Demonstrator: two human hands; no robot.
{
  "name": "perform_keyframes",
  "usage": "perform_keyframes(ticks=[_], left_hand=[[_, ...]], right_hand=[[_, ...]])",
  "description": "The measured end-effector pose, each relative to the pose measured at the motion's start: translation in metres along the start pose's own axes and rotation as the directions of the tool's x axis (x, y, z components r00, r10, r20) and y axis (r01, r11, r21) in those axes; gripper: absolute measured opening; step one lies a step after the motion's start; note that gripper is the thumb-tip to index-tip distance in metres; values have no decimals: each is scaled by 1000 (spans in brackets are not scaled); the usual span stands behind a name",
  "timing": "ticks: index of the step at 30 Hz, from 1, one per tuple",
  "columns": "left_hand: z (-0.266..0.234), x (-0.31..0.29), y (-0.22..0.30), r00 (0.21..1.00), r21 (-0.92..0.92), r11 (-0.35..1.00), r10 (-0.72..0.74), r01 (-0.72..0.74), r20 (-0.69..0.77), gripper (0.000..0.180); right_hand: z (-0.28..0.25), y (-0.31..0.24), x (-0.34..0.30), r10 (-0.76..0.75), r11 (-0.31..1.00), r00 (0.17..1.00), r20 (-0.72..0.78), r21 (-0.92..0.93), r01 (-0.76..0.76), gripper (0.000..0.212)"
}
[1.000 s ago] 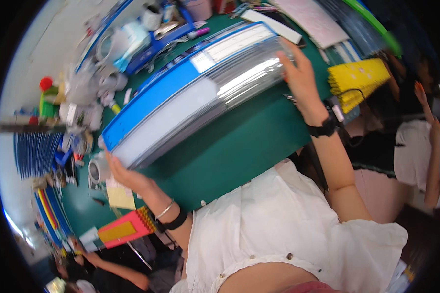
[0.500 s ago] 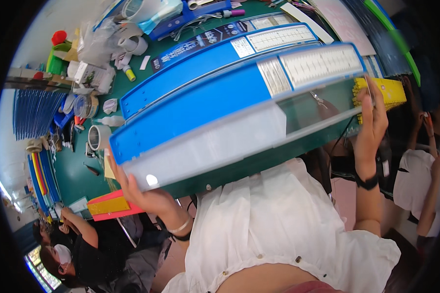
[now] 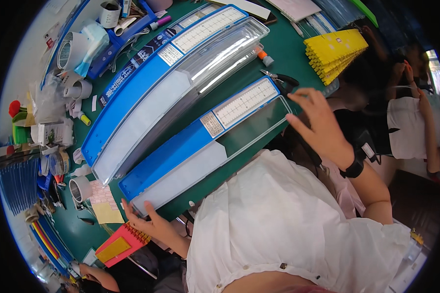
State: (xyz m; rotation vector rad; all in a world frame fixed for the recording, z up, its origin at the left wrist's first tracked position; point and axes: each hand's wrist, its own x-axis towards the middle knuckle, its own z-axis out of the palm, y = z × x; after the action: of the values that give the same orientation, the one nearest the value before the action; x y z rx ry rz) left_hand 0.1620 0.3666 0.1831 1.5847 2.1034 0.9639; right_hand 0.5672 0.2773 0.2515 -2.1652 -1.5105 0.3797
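Observation:
A long blue case (image 3: 173, 158) with its clear lid (image 3: 259, 132) folded out lies at a slant along the table's near edge. A white gridded strip (image 3: 247, 102) covers the right part of the blue side, and a white sheet (image 3: 181, 178) shows in the clear side. My left hand (image 3: 149, 225) touches the case's lower left end, its fingers apart. Close to the upper right end, my right hand (image 3: 322, 128) has thumb and fingers spread, the thumb by the lid's corner. Behind lie similar blue cases (image 3: 146, 90) with clear lids (image 3: 230, 51).
Pliers (image 3: 281, 78) and an orange-capped bottle (image 3: 265, 57) lie beyond the case's right end. Yellow toothed pieces (image 3: 335, 51) are stacked at right, a red one (image 3: 120, 244) at lower left. Tape rolls (image 3: 79, 189) and clutter line the left. Other people sit at both sides.
The case that both my hands held up has come down onto the table near me. My grip has loosened, the right fingers now spread. The view has turned and shifted.

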Motion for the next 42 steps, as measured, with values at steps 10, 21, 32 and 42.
perform_keyframes(ticks=[10, 21, 32, 42], left_hand=[[26, -21, 41, 784, -108, 823, 565, -557, 258, 39], [45, -33, 52, 655, -345, 728, 685, -593, 319, 16], [45, -44, 43, 682, -296, 724, 688, -623, 247, 14], [76, -56, 113, 492, -46, 549, 781, -835, 385, 69]], right_hand=[[-57, 131, 54, -232, 904, 934, -272, -414, 104, 14], [-51, 141, 76, -164, 577, 985, -57, -815, 49, 27], [-40, 134, 75, -174, 506, 979, -102, -862, 0, 21], [-46, 170, 80, -230, 769, 962, -150, -633, 85, 16]])
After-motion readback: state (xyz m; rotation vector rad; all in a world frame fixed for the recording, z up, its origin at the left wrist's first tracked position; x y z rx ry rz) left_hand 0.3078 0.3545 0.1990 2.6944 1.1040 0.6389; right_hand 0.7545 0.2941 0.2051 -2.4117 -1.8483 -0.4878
